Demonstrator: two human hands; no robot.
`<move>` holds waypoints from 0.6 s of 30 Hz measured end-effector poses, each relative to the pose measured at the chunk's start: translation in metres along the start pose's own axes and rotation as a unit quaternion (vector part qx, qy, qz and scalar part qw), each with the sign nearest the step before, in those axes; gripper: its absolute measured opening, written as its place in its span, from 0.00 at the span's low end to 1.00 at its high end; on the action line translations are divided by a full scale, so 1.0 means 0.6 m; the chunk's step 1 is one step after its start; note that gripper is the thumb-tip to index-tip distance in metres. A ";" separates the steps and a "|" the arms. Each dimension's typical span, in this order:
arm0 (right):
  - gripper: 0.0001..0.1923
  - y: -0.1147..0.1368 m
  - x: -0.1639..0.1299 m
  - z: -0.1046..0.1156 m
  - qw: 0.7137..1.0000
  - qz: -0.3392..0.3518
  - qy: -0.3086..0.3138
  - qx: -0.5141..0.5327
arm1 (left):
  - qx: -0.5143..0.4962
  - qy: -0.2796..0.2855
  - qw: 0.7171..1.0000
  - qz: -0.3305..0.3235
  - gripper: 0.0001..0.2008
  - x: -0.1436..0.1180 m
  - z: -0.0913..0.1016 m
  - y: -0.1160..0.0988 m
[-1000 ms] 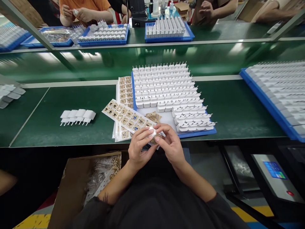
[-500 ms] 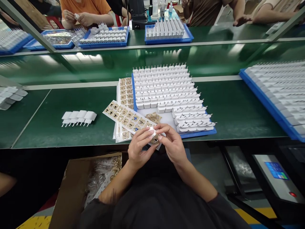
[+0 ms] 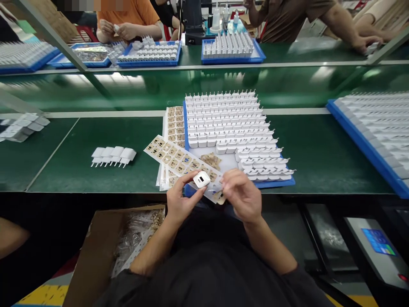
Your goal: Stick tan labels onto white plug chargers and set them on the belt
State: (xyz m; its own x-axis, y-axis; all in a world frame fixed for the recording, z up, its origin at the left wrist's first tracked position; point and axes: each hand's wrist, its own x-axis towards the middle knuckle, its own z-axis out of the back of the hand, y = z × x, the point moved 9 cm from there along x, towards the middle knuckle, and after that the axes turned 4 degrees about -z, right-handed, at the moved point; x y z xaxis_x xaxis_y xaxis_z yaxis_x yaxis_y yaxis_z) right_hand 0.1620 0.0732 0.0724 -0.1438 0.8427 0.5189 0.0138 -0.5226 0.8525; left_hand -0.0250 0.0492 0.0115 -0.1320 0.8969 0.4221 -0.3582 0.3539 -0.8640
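1 white charger plug (image 3: pixel 201 179) sits pinched between the thumb and fingers of the left hand (image 3: pixel 180 200), at the near edge of the green bench (image 3: pixel 319 149), its port face turned up toward the camera. At 3 o'clock from it, just beside, the right hand (image 3: pixel 243 194) has its fingertips closed on a small tan label (image 3: pixel 221 197), apart from the plug.

Under both hands lies a strip of label sheets (image 3: pixel 172 157), running toward 10 o'clock, with a 2nd stack of sheets (image 3: pixel 175 123) at 12 o'clock beside the blue tray (image 3: pixel 275 183). The tray, at 1 o'clock from the plug, holds many rows of white plugs (image 3: pixel 223 117) standing prongs up, and a few loose labels (image 3: pixel 211 160) rest on its bare floor.

At 9 o'clock, well apart, 5 plugs lie in a short row (image 3: pixel 113 155) on the bench. A 2nd blue tray of plugs (image 3: pixel 377 128) stands at 3 o'clock near the frame's edge. At 7 o'clock, below the bench, an open cardboard box (image 3: pixel 99 243) holds clear bags of parts.

At 12 o'clock, across the bench, other people work: a person in an orange shirt (image 3: pixel 128 17) holds a small part in both hands behind more blue trays (image 3: pixel 150 51).
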 end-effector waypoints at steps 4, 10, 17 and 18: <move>0.07 -0.057 0.014 0.013 0.980 -0.057 -0.036 -0.187 | 0.097 -0.043 0.994 -0.021 0.19 0.021 0.061 0.010; 0.11 -0.107 0.017 -0.020 0.929 0.006 0.011 -0.369 | 0.374 -0.132 0.918 -0.011 0.21 0.079 0.207 0.080; 0.08 -0.067 -0.002 -0.051 0.943 0.057 0.066 -0.322 | 0.547 -0.034 0.835 0.057 0.22 0.153 0.273 0.193; 0.08 -0.063 -0.008 -0.059 0.942 0.058 0.085 -0.321 | 0.550 -0.035 0.833 0.056 0.22 0.157 0.276 0.196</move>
State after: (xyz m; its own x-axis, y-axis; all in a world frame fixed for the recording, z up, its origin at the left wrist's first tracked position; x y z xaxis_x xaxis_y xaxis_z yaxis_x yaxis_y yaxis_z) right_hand 0.1273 0.0845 0.0356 -0.3358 0.7705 0.5419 -0.5530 -0.6270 0.5488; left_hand -0.2326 0.1316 -0.0049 -0.2617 0.8764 0.4043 -0.9645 -0.2226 -0.1418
